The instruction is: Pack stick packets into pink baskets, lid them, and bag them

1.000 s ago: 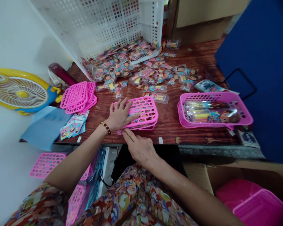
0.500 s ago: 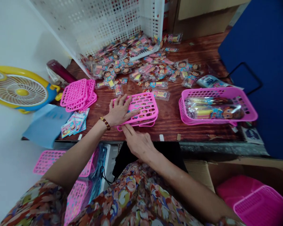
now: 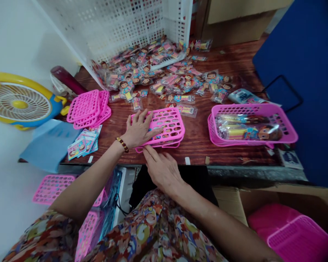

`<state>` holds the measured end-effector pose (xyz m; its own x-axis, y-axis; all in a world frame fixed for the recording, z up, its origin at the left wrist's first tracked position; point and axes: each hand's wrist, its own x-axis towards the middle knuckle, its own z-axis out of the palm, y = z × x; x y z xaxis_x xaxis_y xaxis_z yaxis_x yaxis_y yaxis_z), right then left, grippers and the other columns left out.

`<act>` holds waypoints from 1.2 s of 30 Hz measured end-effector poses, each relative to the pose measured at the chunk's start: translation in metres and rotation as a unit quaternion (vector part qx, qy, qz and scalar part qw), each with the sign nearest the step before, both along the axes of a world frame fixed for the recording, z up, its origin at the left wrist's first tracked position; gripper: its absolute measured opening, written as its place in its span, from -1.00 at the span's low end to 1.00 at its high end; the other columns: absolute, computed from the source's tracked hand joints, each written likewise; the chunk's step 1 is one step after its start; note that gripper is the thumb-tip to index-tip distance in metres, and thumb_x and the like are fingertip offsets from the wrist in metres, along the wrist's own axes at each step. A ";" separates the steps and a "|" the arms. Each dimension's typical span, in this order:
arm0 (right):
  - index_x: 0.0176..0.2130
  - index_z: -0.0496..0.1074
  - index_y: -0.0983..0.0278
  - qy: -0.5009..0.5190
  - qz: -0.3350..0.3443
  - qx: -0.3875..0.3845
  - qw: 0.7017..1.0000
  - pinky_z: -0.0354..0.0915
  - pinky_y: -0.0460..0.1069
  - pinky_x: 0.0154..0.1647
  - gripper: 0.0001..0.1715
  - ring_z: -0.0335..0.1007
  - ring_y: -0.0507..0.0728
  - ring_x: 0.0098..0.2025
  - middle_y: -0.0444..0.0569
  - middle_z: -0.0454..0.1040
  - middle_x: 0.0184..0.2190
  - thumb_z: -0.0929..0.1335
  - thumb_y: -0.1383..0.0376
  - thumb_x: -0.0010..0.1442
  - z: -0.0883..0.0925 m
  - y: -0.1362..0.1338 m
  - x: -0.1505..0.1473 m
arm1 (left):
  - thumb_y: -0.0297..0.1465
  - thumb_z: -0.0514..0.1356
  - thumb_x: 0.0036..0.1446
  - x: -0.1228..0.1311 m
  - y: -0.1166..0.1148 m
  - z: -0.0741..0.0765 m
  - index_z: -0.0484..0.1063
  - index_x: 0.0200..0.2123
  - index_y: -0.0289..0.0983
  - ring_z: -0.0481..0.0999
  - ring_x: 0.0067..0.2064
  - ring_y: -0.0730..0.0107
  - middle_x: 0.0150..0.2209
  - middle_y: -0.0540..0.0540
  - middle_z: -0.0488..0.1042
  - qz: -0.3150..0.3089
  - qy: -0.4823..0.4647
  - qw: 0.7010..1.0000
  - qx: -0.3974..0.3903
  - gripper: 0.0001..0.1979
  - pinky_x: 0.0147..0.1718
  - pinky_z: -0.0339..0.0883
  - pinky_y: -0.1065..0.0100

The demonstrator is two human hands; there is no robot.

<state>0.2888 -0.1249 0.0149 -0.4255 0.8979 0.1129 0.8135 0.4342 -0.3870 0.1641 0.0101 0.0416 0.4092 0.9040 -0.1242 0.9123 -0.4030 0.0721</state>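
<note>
A small pink basket with a perforated lid point(image 3: 168, 123) lies in front of me, and printed pieces show through the holes. My left hand point(image 3: 139, 131) rests palm down on the lid's left part, fingers spread. My right hand point(image 3: 162, 167) is closed, its fingers together and their tips at the basket's front left edge; the thumb is hidden. A thin pink handle point(image 3: 171, 146) runs along the basket's front. Behind the basket lie several clear packets point(image 3: 186, 110) with doll-figure prints and yellow pieces.
A larger pink basket point(image 3: 291, 133) on the right holds bagged doll-figure items. Pink lids point(image 3: 83, 109) and printed cards point(image 3: 79, 147) lie on the left beside a yellow fan point(image 3: 20, 103). A white crate point(image 3: 117, 25) stands behind; a blue panel point(image 3: 303, 54) borders the right.
The view has shifted slightly. My left hand stays on the lid, while the back of my right hand has turned a little and its fingertips remain at the basket's front edge.
</note>
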 end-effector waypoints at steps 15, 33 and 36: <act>0.28 0.17 0.25 0.063 0.043 -0.015 0.997 0.44 0.02 -0.09 -0.44 0.45 0.10 -0.03 -0.02 0.21 0.32 0.14 0.36 0.32 0.004 -0.003 0.003 | 0.17 -0.19 0.23 0.001 0.000 0.001 -0.10 0.39 -0.24 -0.17 0.41 -0.10 0.42 -0.27 -0.13 0.003 0.003 1.000 -0.001 -0.16 0.29 -0.26 -0.20; 0.35 0.03 0.25 0.016 0.022 -0.016 1.000 0.47 0.02 -0.17 -0.34 0.33 0.15 0.10 -0.06 0.07 0.38 0.11 0.43 0.29 0.006 0.001 -0.010 | 0.16 -0.20 0.23 0.002 0.003 0.012 -0.17 0.40 -0.23 -0.23 0.42 -0.13 0.43 -0.27 -0.18 0.006 0.013 0.998 -0.054 -0.16 0.28 -0.29 -0.22; 0.36 0.01 0.28 0.000 0.017 -0.021 1.000 0.49 0.04 -0.18 -0.33 0.29 0.18 0.14 -0.04 0.01 0.40 0.09 0.43 0.30 0.008 0.000 -0.016 | 0.16 -0.20 0.22 0.004 0.003 0.014 -0.17 0.40 -0.24 -0.24 0.42 -0.15 0.43 -0.27 -0.18 0.009 0.016 0.998 -0.064 -0.15 0.28 -0.27 -0.21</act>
<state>0.2726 -0.1252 0.0230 -0.4559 0.8869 0.0745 0.7988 0.4447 -0.4052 0.1679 0.0134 0.0561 0.3880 0.8864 -0.2523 0.9216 -0.3767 0.0938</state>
